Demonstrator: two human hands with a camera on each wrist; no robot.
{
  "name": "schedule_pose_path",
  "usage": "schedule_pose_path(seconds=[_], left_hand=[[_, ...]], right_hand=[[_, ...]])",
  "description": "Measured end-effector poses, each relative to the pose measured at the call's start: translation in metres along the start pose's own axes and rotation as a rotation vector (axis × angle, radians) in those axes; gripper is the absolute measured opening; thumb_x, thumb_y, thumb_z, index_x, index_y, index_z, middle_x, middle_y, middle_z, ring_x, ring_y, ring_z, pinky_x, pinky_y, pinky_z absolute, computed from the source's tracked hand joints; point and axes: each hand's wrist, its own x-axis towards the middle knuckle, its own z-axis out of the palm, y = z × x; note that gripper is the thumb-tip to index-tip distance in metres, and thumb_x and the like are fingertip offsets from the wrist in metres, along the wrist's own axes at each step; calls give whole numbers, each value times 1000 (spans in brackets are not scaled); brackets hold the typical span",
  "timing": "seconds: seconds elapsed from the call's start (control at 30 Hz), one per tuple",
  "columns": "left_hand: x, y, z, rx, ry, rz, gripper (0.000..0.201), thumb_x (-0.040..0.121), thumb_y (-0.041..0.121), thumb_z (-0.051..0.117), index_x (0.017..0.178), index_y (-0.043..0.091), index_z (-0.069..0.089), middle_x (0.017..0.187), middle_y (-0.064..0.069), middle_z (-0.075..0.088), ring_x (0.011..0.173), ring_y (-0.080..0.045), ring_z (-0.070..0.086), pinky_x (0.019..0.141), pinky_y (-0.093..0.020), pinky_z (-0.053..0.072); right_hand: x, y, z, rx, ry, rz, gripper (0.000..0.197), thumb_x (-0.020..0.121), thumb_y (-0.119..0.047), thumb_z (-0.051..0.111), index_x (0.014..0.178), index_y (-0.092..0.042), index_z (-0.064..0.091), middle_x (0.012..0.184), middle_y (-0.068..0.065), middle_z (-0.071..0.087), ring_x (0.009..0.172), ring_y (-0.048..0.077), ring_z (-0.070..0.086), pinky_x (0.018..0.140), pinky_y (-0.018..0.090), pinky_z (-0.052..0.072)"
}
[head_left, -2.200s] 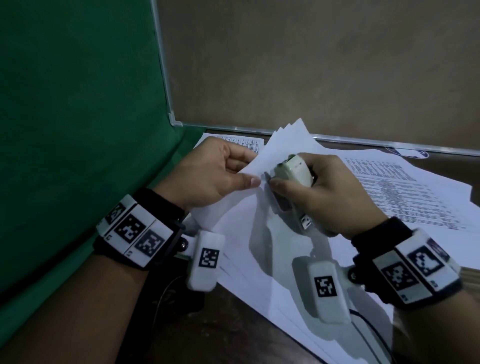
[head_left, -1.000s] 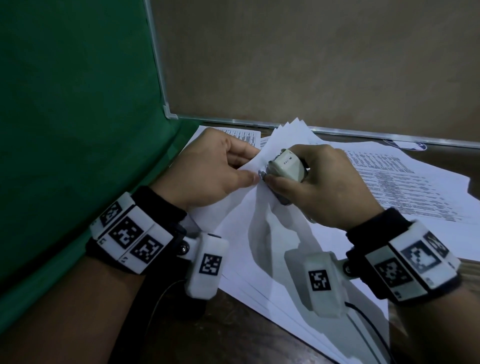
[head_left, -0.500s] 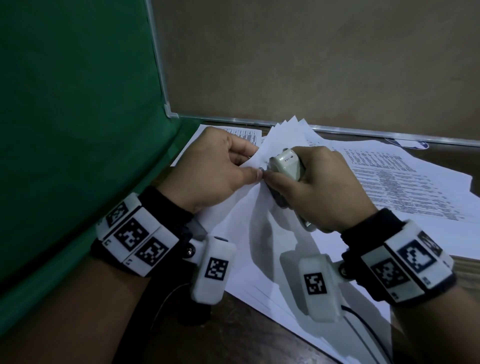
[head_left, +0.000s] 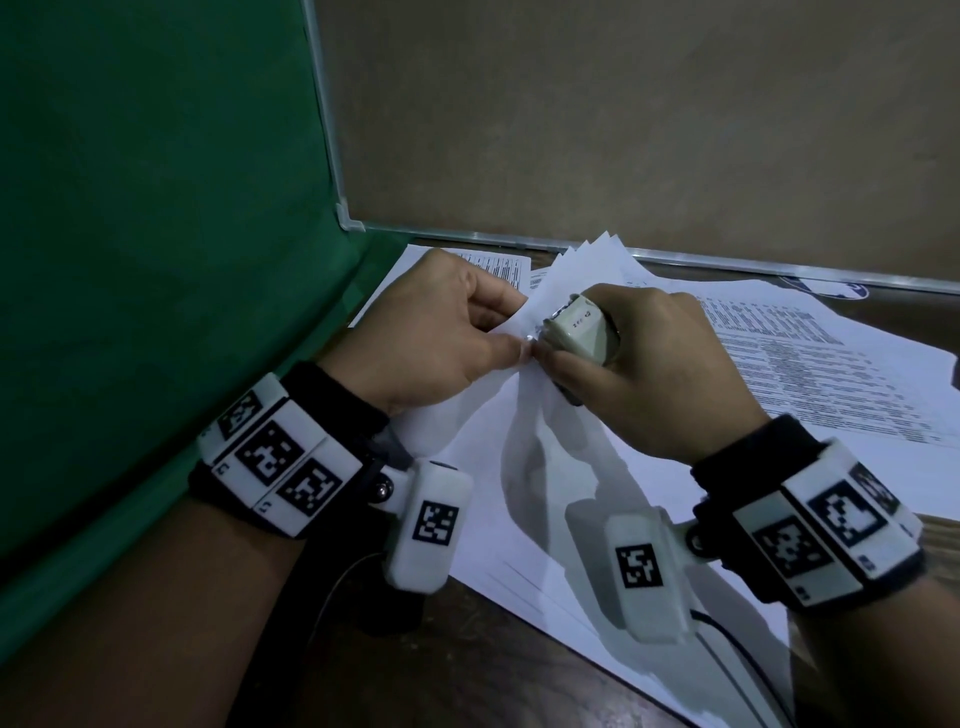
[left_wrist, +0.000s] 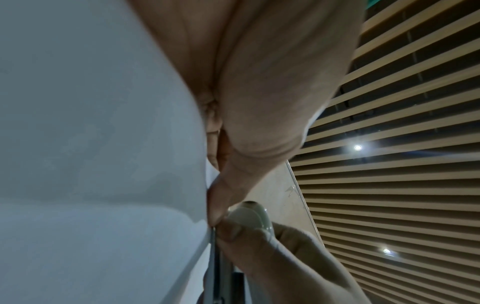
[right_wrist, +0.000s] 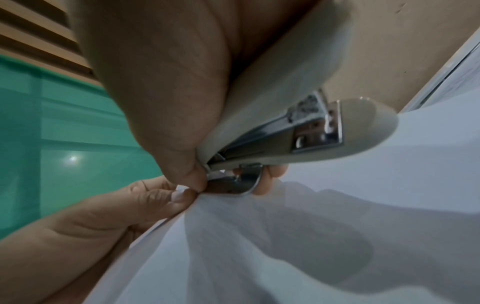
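Observation:
A small cream stapler (head_left: 576, 330) with metal jaws is gripped in my right hand (head_left: 639, 374), its rear metal tip against the edge of a lifted bundle of white sheets (head_left: 582, 265). My left hand (head_left: 436, 338) pinches that bundle's edge between thumb and fingers, thumb tip touching my right thumb. In the right wrist view the stapler (right_wrist: 298, 131) shows its chrome magazine, and its metal tip meets the paper (right_wrist: 285, 236) beside the left thumb (right_wrist: 155, 203). The left wrist view shows the paper (left_wrist: 103, 144) filling the left side and the stapler's end (left_wrist: 249, 216).
Printed sheets (head_left: 810, 374) lie spread over the dark wooden table (head_left: 467, 675) to the right. A green cloth (head_left: 156, 260) hangs at the left, a tan wall panel with a metal frame (head_left: 675, 254) stands behind. A black cable (head_left: 727, 644) runs off the right wrist camera.
Both hands have stayed together at the paper's edge. The stapler has tilted and turned slightly in my right hand, and the two thumb tips have closed up on each other.

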Motion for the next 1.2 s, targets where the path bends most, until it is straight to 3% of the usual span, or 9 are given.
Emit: schedule_pose_path(seconds=[0.1, 0.33, 0.43, 0.6, 0.7, 0.8, 0.9, 1.0, 1.2], left_hand=[[0, 0, 2, 15, 7, 2, 17, 87, -1, 78, 95, 13, 83, 85, -7, 81, 88, -33, 78, 85, -60, 61], [1, -2, 4, -13, 56, 7, 15, 86, 0, 80, 98, 9, 82, 86, -7, 81, 86, -28, 79, 84, -54, 63], [1, -3, 4, -10, 61, 5, 15, 86, -1, 79, 97, 9, 82, 84, -5, 81, 82, -24, 79, 82, -50, 64], [3, -4, 1, -33, 47, -11, 17, 88, -4, 76, 98, 8, 81, 86, -7, 81, 82, -22, 79, 84, -45, 65], [3, -1, -2, -79, 46, -42, 14, 90, -3, 73, 99, 5, 81, 88, -11, 81, 76, -18, 75, 77, -35, 63], [4, -1, -5, -114, 83, -73, 12, 96, 6, 69, 93, 2, 81, 95, -24, 77, 77, -24, 69, 80, -41, 59], [9, -5, -3, -79, 200, -96, 11, 92, 15, 75, 86, 10, 83, 87, -11, 80, 77, -17, 68, 90, -44, 59], [12, -8, 1, -37, 287, -124, 12, 89, 16, 76, 79, 10, 82, 71, 0, 75, 64, -10, 63, 72, -29, 56], [13, -12, 0, -35, 345, -152, 14, 87, 12, 74, 76, 5, 79, 65, -6, 71, 58, -15, 60, 64, -28, 49]], right_hand=[[0, 0, 0, -9, 3, -2, 30, 83, -44, 65, 70, -18, 58, 63, -2, 60, 64, 26, 51, 65, 33, 29], [1, -2, 6, 40, 35, 69, 37, 87, -41, 70, 66, -12, 60, 60, 4, 64, 66, 30, 59, 67, 40, 47], [1, -2, 7, 30, 54, 54, 39, 82, -49, 63, 67, -13, 58, 61, 4, 62, 66, 31, 57, 66, 40, 44], [1, -2, 5, 14, 87, 2, 32, 82, -40, 71, 68, -16, 55, 59, -3, 55, 58, 19, 48, 60, 35, 28], [1, -5, 3, -24, 130, -46, 25, 77, -37, 72, 74, -18, 56, 62, -5, 52, 59, 19, 42, 58, 31, 22], [0, -7, 3, -32, 137, -88, 21, 74, -32, 74, 78, -16, 59, 65, -4, 55, 61, 19, 43, 58, 28, 24], [1, -7, 3, -48, 118, -139, 22, 74, -28, 76, 84, -14, 63, 69, -1, 62, 61, 19, 47, 58, 28, 27], [0, -10, 1, -45, 78, -186, 26, 70, -34, 71, 86, -14, 65, 72, -1, 64, 64, 20, 52, 60, 31, 35], [-2, -16, -4, 37, 83, -277, 26, 68, -27, 77, 91, -16, 70, 78, -6, 64, 68, 11, 49, 62, 26, 39]])
